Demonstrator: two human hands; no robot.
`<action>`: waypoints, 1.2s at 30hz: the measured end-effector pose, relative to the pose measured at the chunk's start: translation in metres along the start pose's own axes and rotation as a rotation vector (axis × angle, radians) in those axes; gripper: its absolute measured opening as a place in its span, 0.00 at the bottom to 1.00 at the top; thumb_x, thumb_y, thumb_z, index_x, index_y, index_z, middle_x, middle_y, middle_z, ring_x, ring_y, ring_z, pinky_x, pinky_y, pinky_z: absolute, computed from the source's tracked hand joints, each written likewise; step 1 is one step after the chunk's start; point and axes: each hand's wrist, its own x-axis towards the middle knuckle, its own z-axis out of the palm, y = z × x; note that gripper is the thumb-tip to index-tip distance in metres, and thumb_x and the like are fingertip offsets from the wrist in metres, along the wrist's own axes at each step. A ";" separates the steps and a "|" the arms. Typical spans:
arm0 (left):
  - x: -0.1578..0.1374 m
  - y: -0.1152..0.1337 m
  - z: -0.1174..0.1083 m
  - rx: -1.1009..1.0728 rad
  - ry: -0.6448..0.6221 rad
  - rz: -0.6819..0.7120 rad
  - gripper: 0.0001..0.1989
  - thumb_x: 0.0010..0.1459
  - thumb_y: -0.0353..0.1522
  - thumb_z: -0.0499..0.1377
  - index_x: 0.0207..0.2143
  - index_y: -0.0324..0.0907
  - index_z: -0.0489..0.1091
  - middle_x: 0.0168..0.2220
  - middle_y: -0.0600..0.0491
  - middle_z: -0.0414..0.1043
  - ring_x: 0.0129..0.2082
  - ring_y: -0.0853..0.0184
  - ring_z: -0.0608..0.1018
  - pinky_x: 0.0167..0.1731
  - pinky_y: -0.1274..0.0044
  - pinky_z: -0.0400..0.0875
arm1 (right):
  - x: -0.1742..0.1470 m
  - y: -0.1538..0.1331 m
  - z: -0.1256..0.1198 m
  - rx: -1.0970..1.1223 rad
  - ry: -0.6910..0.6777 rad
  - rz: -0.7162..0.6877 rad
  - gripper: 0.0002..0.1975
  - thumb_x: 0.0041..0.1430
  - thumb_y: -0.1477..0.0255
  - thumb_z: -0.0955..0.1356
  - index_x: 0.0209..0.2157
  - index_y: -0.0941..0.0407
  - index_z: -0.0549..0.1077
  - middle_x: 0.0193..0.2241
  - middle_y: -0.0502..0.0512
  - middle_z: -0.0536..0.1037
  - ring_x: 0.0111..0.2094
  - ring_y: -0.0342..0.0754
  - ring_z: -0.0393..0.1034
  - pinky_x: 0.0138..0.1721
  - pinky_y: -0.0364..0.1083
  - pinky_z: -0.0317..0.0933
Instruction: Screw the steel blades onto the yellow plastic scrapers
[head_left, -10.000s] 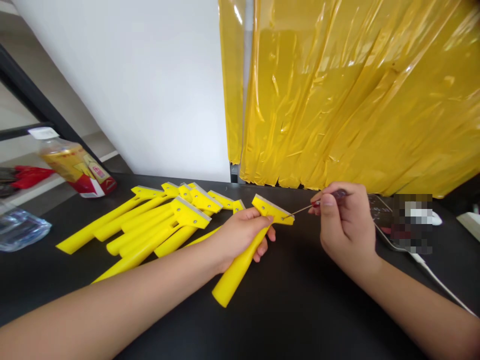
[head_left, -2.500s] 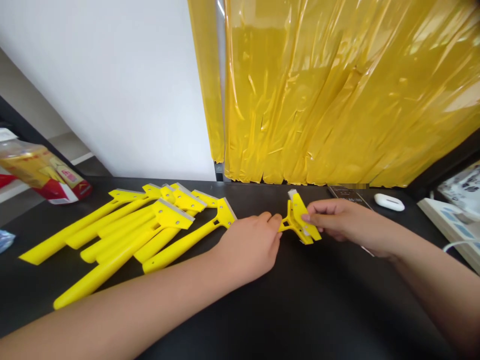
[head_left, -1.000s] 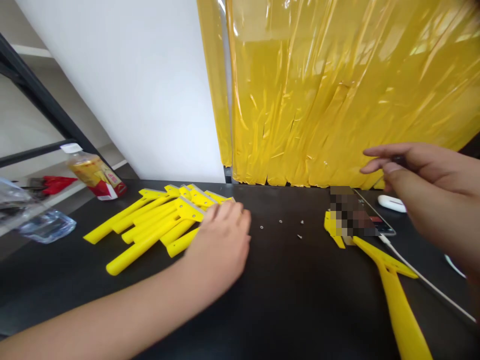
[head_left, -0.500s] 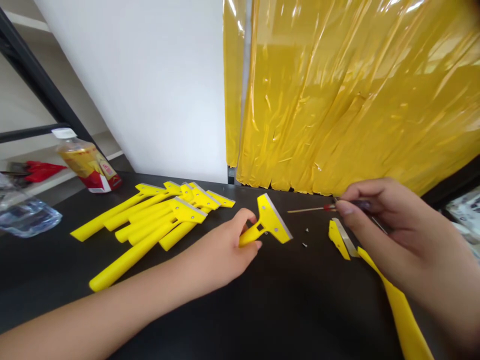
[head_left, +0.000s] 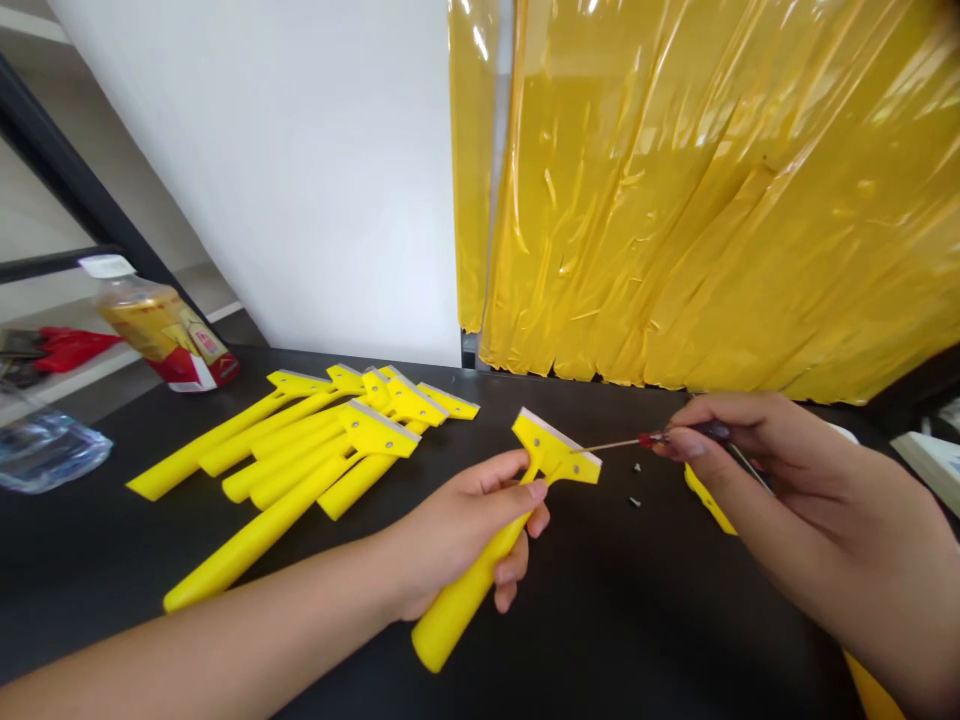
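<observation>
My left hand (head_left: 480, 520) is wrapped round the handle of a yellow scraper (head_left: 465, 610), its bladed head pointing up and away. Between the fingers of my right hand (head_left: 780, 490) is a thin screwdriver (head_left: 615, 444), whose tip is at the scraper's head near the right screw; whether it touches cannot be made out. Two small screws (head_left: 636, 486) lie on the black table just right of the scraper. A loose yellow scraper plate (head_left: 709, 500) is partly hidden behind my right hand. Several yellow scrapers (head_left: 285, 510) lie in a pile left of my left hand.
The black table (head_left: 600, 620) ends at a white panel (head_left: 337, 180) and a yellow plastic sheet (head_left: 675, 220). A drink bottle (head_left: 161, 325) stands at the back left, beside a clear plastic bottle (head_left: 52, 445). Part of another yellow handle (head_left: 874, 685) shows at the lower right.
My left hand has turned the scraper so its handle now points toward me. The screwdriver tip has come left to the scraper's head. My right hand now covers more of the loose parts.
</observation>
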 end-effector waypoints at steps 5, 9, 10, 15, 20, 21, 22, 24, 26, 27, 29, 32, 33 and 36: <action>0.001 0.002 -0.006 -0.131 0.040 -0.029 0.13 0.71 0.39 0.64 0.41 0.44 0.62 0.39 0.57 0.69 0.20 0.80 0.66 0.17 0.85 0.60 | 0.000 -0.001 0.001 -0.011 -0.023 -0.016 0.08 0.71 0.57 0.70 0.46 0.43 0.78 0.37 0.47 0.85 0.35 0.50 0.81 0.33 0.48 0.71; 0.001 0.002 -0.005 -0.161 0.055 -0.034 0.13 0.71 0.39 0.64 0.41 0.44 0.62 0.37 0.58 0.68 0.20 0.80 0.64 0.16 0.85 0.59 | -0.002 0.000 0.002 -0.032 -0.033 -0.058 0.08 0.72 0.58 0.70 0.47 0.43 0.78 0.37 0.47 0.85 0.34 0.51 0.82 0.34 0.49 0.72; 0.001 0.002 -0.005 -0.165 0.055 -0.033 0.13 0.71 0.39 0.64 0.42 0.44 0.62 0.38 0.58 0.68 0.20 0.80 0.64 0.16 0.85 0.59 | -0.002 0.000 0.002 -0.039 -0.029 -0.065 0.08 0.72 0.58 0.70 0.47 0.43 0.78 0.38 0.47 0.85 0.35 0.50 0.82 0.34 0.49 0.72; 0.002 0.002 -0.006 -0.173 0.061 -0.030 0.12 0.72 0.38 0.63 0.42 0.45 0.61 0.38 0.58 0.68 0.20 0.80 0.64 0.17 0.85 0.58 | -0.001 -0.002 0.003 -0.048 -0.014 -0.067 0.08 0.72 0.57 0.69 0.44 0.44 0.78 0.36 0.47 0.85 0.33 0.50 0.82 0.34 0.49 0.71; 0.002 0.003 -0.005 -0.160 0.064 -0.036 0.12 0.73 0.38 0.62 0.42 0.45 0.61 0.38 0.58 0.68 0.20 0.80 0.64 0.17 0.84 0.58 | -0.001 -0.004 0.003 -0.061 -0.045 -0.059 0.09 0.73 0.56 0.68 0.47 0.44 0.76 0.38 0.50 0.86 0.35 0.53 0.82 0.36 0.51 0.71; 0.002 0.003 -0.005 -0.155 0.064 -0.034 0.12 0.73 0.38 0.62 0.41 0.45 0.61 0.38 0.58 0.68 0.20 0.80 0.64 0.17 0.84 0.58 | -0.001 -0.004 0.003 -0.079 -0.042 -0.082 0.10 0.73 0.56 0.68 0.48 0.44 0.76 0.39 0.50 0.86 0.36 0.54 0.82 0.37 0.51 0.70; 0.002 0.003 -0.005 -0.148 0.063 -0.031 0.12 0.73 0.38 0.62 0.41 0.44 0.61 0.38 0.58 0.68 0.20 0.80 0.64 0.17 0.84 0.58 | -0.001 -0.004 0.003 -0.107 -0.040 -0.111 0.10 0.74 0.56 0.68 0.48 0.45 0.76 0.40 0.51 0.87 0.36 0.54 0.83 0.37 0.51 0.70; 0.002 0.002 -0.004 -0.127 0.065 -0.026 0.12 0.73 0.38 0.62 0.40 0.44 0.62 0.37 0.58 0.67 0.19 0.81 0.63 0.16 0.85 0.57 | -0.001 -0.005 0.004 -0.204 -0.043 -0.166 0.13 0.75 0.55 0.66 0.47 0.47 0.76 0.37 0.51 0.86 0.32 0.53 0.82 0.34 0.51 0.67; 0.003 0.001 -0.002 -0.105 0.077 -0.024 0.12 0.73 0.38 0.61 0.39 0.43 0.62 0.37 0.58 0.67 0.19 0.81 0.63 0.16 0.84 0.57 | 0.001 -0.007 0.006 -0.351 -0.036 -0.191 0.18 0.76 0.52 0.63 0.39 0.49 0.75 0.25 0.50 0.80 0.21 0.51 0.74 0.25 0.50 0.57; 0.003 0.001 -0.001 -0.098 0.087 -0.029 0.11 0.73 0.38 0.61 0.39 0.43 0.63 0.37 0.58 0.67 0.19 0.81 0.63 0.16 0.84 0.57 | 0.001 -0.007 0.007 -0.411 -0.031 -0.197 0.21 0.76 0.51 0.62 0.35 0.49 0.73 0.20 0.49 0.75 0.17 0.49 0.68 0.22 0.50 0.50; 0.004 0.001 0.000 -0.093 0.118 -0.049 0.11 0.73 0.37 0.62 0.40 0.44 0.63 0.37 0.58 0.67 0.18 0.81 0.63 0.15 0.84 0.56 | 0.004 -0.008 0.008 -0.433 -0.057 -0.227 0.23 0.78 0.53 0.61 0.31 0.50 0.69 0.17 0.47 0.68 0.14 0.47 0.62 0.21 0.50 0.46; 0.006 0.004 0.001 -0.098 0.159 -0.089 0.10 0.72 0.36 0.63 0.44 0.44 0.63 0.37 0.58 0.67 0.18 0.80 0.62 0.16 0.83 0.56 | 0.008 -0.007 0.006 -0.262 -0.197 -0.296 0.16 0.80 0.62 0.60 0.37 0.52 0.71 0.25 0.50 0.75 0.23 0.48 0.71 0.26 0.49 0.56; 0.007 0.005 0.001 -0.100 0.167 -0.097 0.10 0.71 0.36 0.63 0.45 0.44 0.63 0.37 0.58 0.68 0.19 0.79 0.63 0.16 0.83 0.56 | 0.009 -0.007 0.005 -0.204 -0.249 -0.305 0.14 0.80 0.65 0.60 0.39 0.52 0.71 0.29 0.52 0.77 0.27 0.49 0.73 0.28 0.49 0.59; 0.007 0.008 0.001 -0.110 0.168 -0.105 0.10 0.71 0.36 0.63 0.45 0.44 0.63 0.36 0.58 0.67 0.19 0.79 0.62 0.16 0.83 0.55 | 0.009 -0.006 0.003 -0.109 -0.334 -0.253 0.09 0.79 0.66 0.61 0.44 0.51 0.72 0.36 0.53 0.79 0.35 0.50 0.76 0.34 0.49 0.64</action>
